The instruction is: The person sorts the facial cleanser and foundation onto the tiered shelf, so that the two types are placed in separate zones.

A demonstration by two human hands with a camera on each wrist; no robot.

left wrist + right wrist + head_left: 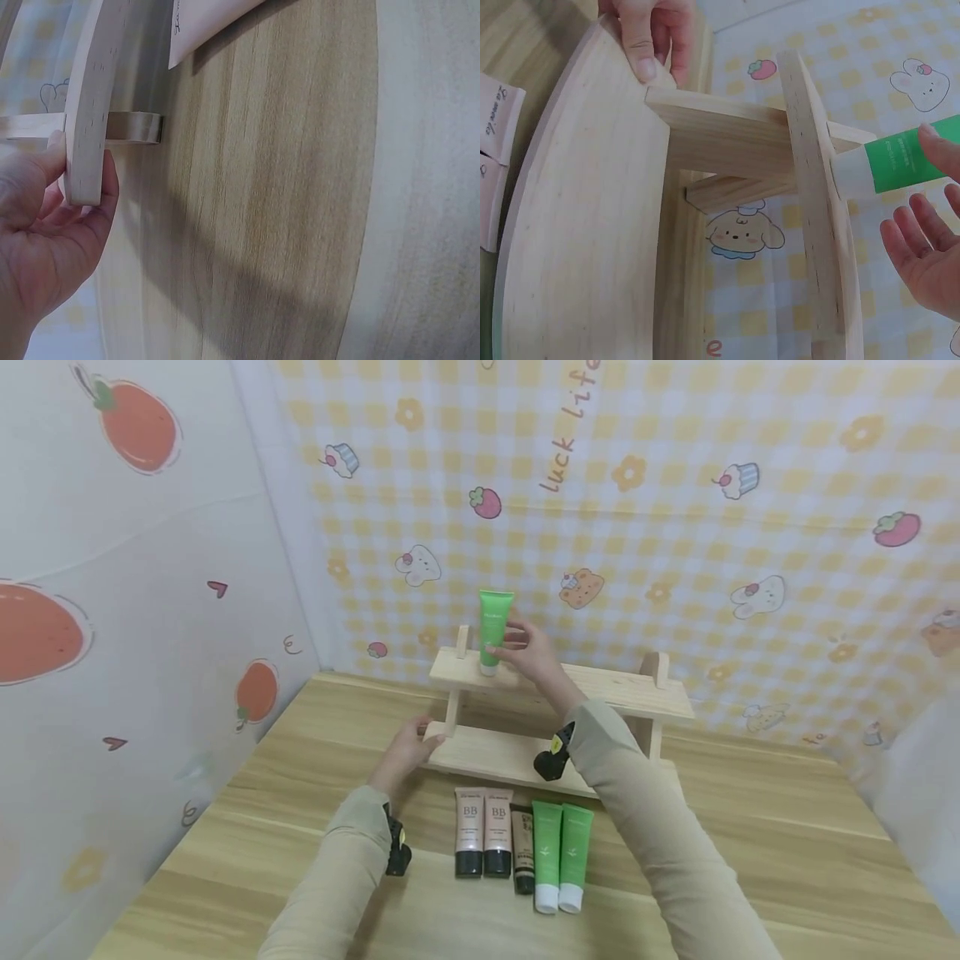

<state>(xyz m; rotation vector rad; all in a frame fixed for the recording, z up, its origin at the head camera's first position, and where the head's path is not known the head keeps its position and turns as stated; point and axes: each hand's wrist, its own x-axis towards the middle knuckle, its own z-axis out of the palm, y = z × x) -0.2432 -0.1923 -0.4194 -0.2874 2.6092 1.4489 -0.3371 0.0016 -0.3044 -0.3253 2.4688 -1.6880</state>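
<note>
Gripping a pale two-tier wooden rack (480, 752), left hand (405, 750) presumably steadying, we pinch a green plastic tube (495, 617) in our right hand (531, 652), white cap (853, 174) below fingers.

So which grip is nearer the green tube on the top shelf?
Right. The right grip is against the green tube, on its right side; the left grip is lower and farther left, holding the end of the lower shelf.
</note>
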